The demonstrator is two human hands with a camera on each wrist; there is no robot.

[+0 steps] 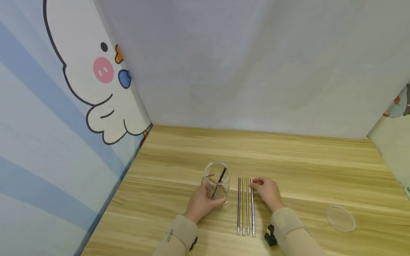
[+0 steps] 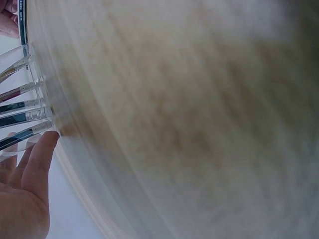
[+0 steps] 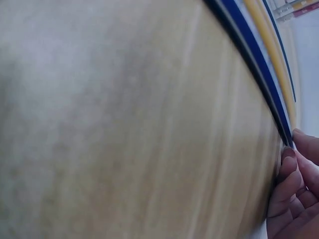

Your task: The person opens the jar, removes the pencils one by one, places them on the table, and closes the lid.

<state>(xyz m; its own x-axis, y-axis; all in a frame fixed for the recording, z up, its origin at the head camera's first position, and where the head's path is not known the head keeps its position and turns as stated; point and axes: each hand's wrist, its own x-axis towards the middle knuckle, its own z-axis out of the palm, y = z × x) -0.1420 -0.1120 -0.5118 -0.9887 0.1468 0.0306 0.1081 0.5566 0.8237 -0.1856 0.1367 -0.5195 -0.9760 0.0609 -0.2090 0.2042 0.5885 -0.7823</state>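
My left hand (image 1: 201, 203) grips a clear, open-topped jar (image 1: 225, 192) standing on the table, its thumb across the near side. Several pencils lean inside the jar, among them a dark pencil (image 1: 222, 174); in the left wrist view their eraser ends (image 2: 37, 114) sit at the jar's bottom. To the jar's right, a row of pencils lies side by side: a dark one (image 1: 238, 206), two yellowish pencils (image 1: 243, 209) and a dark blue pencil (image 1: 253, 217) at the right end. My right hand (image 1: 268, 192) pinches the far end of that blue pencil between thumb and fingers.
A clear round lid (image 1: 340, 218) lies on the wood-grain table (image 1: 288, 156) at the right. Behind the table hangs a pale cloth backdrop (image 1: 240, 71), and a cartoon-printed sheet (image 1: 80, 160) stands along the left edge. A black wrist camera (image 1: 270, 235) sits beside the right cuff.
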